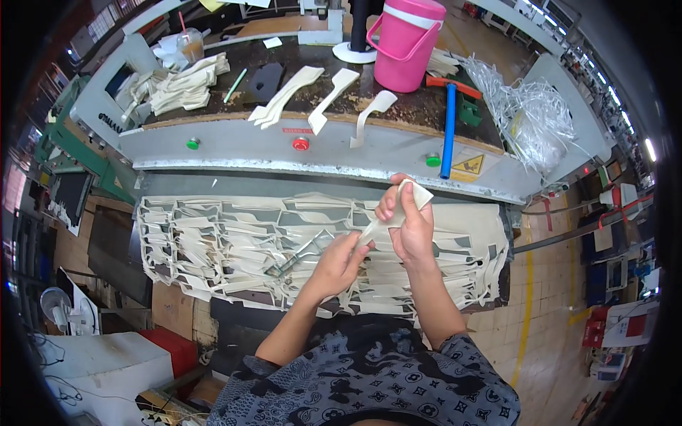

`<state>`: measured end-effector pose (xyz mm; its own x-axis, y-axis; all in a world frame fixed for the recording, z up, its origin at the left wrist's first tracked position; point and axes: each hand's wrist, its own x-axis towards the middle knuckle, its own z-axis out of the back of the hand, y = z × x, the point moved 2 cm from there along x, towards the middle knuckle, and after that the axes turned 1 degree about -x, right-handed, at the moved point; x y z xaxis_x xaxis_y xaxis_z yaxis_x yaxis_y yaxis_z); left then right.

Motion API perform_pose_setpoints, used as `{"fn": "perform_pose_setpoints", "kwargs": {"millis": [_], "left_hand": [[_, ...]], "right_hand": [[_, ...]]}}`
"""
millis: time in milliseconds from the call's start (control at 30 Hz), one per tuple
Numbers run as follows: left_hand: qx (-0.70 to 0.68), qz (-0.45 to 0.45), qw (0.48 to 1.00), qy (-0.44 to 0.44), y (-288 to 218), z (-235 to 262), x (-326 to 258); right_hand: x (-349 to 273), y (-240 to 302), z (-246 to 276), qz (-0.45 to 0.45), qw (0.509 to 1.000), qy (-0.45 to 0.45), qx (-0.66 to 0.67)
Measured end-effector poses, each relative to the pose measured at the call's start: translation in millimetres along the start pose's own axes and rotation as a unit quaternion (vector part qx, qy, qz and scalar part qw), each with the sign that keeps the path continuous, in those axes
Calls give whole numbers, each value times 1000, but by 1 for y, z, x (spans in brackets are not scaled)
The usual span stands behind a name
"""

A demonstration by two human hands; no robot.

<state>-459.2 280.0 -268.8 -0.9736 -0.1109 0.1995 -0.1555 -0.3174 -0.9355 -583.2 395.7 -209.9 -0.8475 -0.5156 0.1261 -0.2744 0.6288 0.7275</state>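
Note:
A cream cut-out piece (420,192) with a wide end and a narrow neck is held up slantwise between my hands. My right hand (412,226) is closed round its upper part, thumb on top. Lower down, my left hand (337,265) pinches the other end with thumb and fingers. Below them spreads a cream sheet (479,221), cut through with many shaped openings and strips. A metal cutting die (293,261), long and narrow, rests on the sheet just left of my left hand.
Beyond the machine's metal bar lie loose cream pieces (286,97), a pink lidded bucket (407,46), a blue-handled hammer (449,128) and a heap of clear plastic strips (536,121). A stack of cream pieces (186,86) sits far left. Green (433,160) and red (301,144) buttons line the bar.

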Motion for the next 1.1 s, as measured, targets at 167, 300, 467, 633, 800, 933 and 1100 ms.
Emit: {"fn": "perform_pose_setpoints", "kwargs": {"millis": [167,300,467,633,800,933,1100], "left_hand": [[-40,18,999,-17,-10,24,3],[81,-117,973,-180,-18,34,7],[85,-177,945,-262,-30,25,10],[16,-130,956,-262,-22,-7,4],[2,-162,973,-163,-22,-6,10],[-103,9,993,-62,-4,-10,-4],[-27,-116,987,-107,-23,-8,15]], "right_hand": [[12,2,-29,26,995,94,-16],[13,5,-37,21,975,168,-144],[-6,34,-74,207,805,247,-499],[-16,29,-61,187,836,228,-462],[-30,26,-35,130,889,197,-392],[-35,30,-15,94,915,158,-358],[-33,30,-15,119,878,152,-438]]}}
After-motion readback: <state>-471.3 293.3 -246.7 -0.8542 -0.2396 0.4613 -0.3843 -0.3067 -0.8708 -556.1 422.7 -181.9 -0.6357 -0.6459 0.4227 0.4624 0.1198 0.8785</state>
